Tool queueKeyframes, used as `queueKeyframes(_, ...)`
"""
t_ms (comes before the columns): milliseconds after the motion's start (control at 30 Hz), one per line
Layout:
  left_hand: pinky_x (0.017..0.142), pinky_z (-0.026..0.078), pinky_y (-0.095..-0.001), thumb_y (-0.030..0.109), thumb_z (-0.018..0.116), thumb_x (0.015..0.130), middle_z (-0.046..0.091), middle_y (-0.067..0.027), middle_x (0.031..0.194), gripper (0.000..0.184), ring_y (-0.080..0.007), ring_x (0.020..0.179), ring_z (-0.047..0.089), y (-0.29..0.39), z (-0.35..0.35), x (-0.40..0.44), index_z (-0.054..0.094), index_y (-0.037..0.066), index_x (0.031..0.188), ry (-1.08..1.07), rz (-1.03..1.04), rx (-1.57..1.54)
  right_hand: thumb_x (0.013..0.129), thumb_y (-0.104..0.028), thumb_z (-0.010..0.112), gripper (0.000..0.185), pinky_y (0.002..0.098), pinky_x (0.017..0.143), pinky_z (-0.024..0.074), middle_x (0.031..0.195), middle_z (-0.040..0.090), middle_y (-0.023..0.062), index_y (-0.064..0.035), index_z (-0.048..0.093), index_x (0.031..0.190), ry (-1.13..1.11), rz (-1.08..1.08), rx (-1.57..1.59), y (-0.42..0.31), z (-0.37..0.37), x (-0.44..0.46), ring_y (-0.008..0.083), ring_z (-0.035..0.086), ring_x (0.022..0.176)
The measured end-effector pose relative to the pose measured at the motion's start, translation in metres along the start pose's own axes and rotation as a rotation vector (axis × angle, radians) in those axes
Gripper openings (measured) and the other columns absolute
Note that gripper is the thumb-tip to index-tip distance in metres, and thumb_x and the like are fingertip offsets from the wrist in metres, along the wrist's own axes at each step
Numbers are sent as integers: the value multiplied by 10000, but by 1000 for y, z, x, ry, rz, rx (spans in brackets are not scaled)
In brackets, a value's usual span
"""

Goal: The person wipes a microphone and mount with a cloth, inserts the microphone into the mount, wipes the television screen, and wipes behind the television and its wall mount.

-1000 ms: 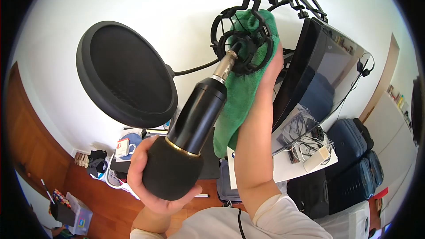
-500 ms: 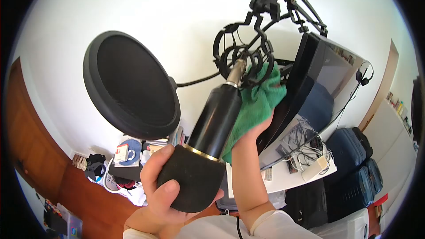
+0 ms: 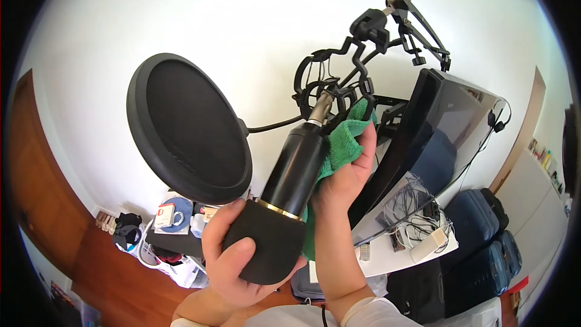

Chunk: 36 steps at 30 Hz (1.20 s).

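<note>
My left hand (image 3: 233,269) is wrapped round the black foam-covered head of a microphone (image 3: 293,166), which tilts with its slim metal end up and to the right. A gold ring shows between foam and body. In my right hand (image 3: 346,181) is a green cloth (image 3: 344,145), bunched against the far right side of the microphone near its upper end; some of my fingers are hidden behind the cloth. Just above, the black shock mount (image 3: 370,29) surrounds the metal end, though I cannot tell whether they touch. A round pop filter (image 3: 187,127) hangs to the left.
A jointed boom arm (image 3: 423,27) carries the mount. Close on the right stands a large monitor (image 3: 417,139), with a headset (image 3: 497,122) at its far side. Tangled cables (image 3: 423,221) lie on the white desk (image 3: 381,260). Suitcases (image 3: 475,218) stand at the right.
My right hand with the cloth has shifted along the microphone's side and now shows more beside it. The microphone and my left hand have barely moved; the view has tilted slightly upward.
</note>
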<state>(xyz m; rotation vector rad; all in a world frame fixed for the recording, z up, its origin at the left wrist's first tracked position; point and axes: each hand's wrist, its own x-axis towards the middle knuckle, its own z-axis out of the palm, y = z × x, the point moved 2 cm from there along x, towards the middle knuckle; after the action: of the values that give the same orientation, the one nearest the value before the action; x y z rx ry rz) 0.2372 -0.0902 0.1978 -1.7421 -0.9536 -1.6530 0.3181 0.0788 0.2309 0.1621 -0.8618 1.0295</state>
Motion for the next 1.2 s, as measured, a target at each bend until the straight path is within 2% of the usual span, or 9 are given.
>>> queueKeyframes(267,804,596,-391,241,904,707,444,-327,1313,779,-380,1018,643,-3,0,2,441,127,1324,29,6,7,935,-22,632,132,222,798,456,970,604,-3,-20,607,1065,-83,95,-81,-10,1,14,72,575,883)
queueKeyframes(500,787,608,-410,220,890,725,446,-325,1307,734,-392,991,656,-1,-1,5,457,122,1308,62,14,-56,942,-104,669,243,236,837,466,1031,649,21,-24,601,1160,-80,61,-101,-1,-15,20,88,597,918)
queueKeyframes(567,930,538,-437,234,913,693,338,-286,1407,985,-394,1198,524,-2,-5,0,276,213,1443,-108,-58,-15,931,-109,683,273,234,797,484,1018,658,23,-22,603,1177,-139,119,-71,1,-21,21,92,612,883)
queueKeyframes(733,843,577,-408,203,908,697,394,-295,1346,885,-385,1068,608,-1,-4,7,351,156,1383,-16,7,-62,909,-110,710,294,220,748,495,986,670,19,-23,609,1171,-212,87,-75,4,-28,31,80,622,831)
queueKeyframes(767,762,615,-393,168,906,696,439,-311,1301,786,-394,956,678,-1,-6,8,435,100,1321,60,48,-103,928,-194,690,294,243,743,509,975,676,35,-27,615,1158,-190,126,-62,11,-34,33,110,634,817)
queueKeyframes(833,839,577,-396,214,919,679,381,-282,1351,920,-373,1066,604,5,-13,4,336,165,1388,-4,-6,-59,948,-279,671,322,266,738,522,964,682,51,-30,622,1145,-175,153,-48,17,-43,34,139,646,802)
queueKeyframes(867,917,539,-399,259,932,662,324,-254,1402,1055,-352,1176,530,6,-16,0,237,230,1455,-71,-63,-10,950,-345,630,355,303,724,533,957,682,64,-37,625,1127,-141,280,56,15,-38,26,169,649,789)
queueKeyframes(1000,920,540,-398,253,942,641,321,-238,1409,1068,-344,1186,518,9,-22,-5,246,234,1452,-50,-91,-14,959,-608,465,575,453,667,576,927,684,119,-67,636,1053,-9,791,469,7,-12,-15,289,664,735)
queueKeyframes(1200,864,559,-382,259,953,617,368,-239,1370,1083,-332,1106,567,4,-26,-13,261,197,1448,-77,-21,1,916,-594,534,525,387,617,606,891,691,87,-96,633,1051,49,749,385,12,-24,-29,247,699,722)
